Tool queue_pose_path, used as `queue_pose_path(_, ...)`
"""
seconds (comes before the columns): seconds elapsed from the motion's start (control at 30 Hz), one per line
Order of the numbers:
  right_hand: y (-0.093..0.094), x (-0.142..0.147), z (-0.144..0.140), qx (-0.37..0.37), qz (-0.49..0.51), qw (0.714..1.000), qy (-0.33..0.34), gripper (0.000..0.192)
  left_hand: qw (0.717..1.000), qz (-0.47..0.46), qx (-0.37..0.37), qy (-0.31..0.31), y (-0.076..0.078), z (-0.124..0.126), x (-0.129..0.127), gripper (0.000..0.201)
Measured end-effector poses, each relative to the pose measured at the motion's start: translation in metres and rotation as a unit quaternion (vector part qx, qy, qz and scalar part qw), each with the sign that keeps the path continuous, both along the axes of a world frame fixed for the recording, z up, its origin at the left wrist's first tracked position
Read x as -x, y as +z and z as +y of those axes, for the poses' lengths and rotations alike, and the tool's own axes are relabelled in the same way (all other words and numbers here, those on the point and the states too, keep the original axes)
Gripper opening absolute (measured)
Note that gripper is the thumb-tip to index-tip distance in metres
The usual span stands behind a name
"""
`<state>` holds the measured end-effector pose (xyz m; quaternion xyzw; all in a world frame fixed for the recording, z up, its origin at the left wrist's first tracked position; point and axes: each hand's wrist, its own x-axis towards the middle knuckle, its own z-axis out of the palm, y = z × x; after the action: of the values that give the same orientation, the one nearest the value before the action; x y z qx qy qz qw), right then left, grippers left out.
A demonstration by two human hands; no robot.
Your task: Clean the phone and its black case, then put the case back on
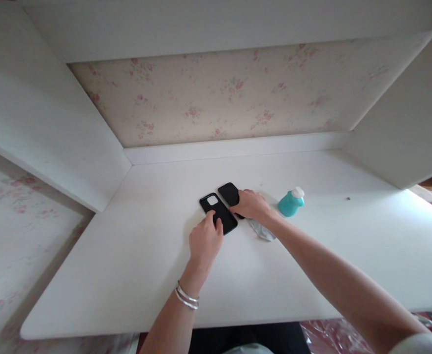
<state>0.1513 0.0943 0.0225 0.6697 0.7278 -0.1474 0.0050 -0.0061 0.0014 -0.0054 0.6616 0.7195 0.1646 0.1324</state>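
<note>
A black phone case (225, 216) with a pale camera cut-out lies flat on the white desk, its inner side facing up. My left hand (206, 238) is closed at its near left part, index finger and thumb touching it. Right beside the case is a black phone (229, 193), dark face up. Over its near right part my right hand (252, 204) is closed, thumb along the left edge and fingers across the top right, hiding much of it. A crumpled grey cloth (263, 231) lies partly under my right wrist.
A teal spray bottle (290, 203) with a white top stands just right of my right hand. White side panels and a low back ledge (238, 146) border the desk (127, 265). A small dark speck (348, 198) lies farther right.
</note>
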Motion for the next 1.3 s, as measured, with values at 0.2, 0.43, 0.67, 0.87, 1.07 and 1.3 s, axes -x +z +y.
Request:
queue_pose_path(0.2, -0.003, -0.001, -0.002, 0.014, -0.008, 1.000, 0.019, 0.044, 1.000, 0.009, 0.011, 0.013, 0.000, 0.001, 0.001, 0.035)
queue_pose_path(0.43, -0.004, 0.001, -0.007, 0.017, -0.011, 1.000, 0.019, 0.042, 1.000, 0.020, 0.014, 0.014, -0.001, 0.002, 0.001, 0.034)
queue_pose_path(0.67, -0.001, 0.000, -0.020, -0.026, 0.027, 0.999, 0.020, 0.048, 0.999, 0.037, 0.014, 0.025, 0.001, 0.002, 0.001, 0.034)
queue_pose_path(0.87, 0.003, -0.032, -0.057, -0.128, 0.082, 0.988, -0.031, 0.034, 0.998, 0.047, -0.007, 0.043, -0.003, 0.003, 0.004, 0.037)
queue_pose_path(1.07, -0.019, -0.080, -0.108, -0.181, 0.156, 0.968, -0.080, 0.022, 0.995, 0.041, -0.068, 0.059, -0.009, 0.006, 0.010, 0.026)
queue_pose_path(1.3, -0.042, -0.129, -0.080, -0.318, 0.277, 0.875, -0.237, 0.067, 0.982, -0.021, -0.150, -0.116, -0.011, -0.003, -0.007, 0.024)
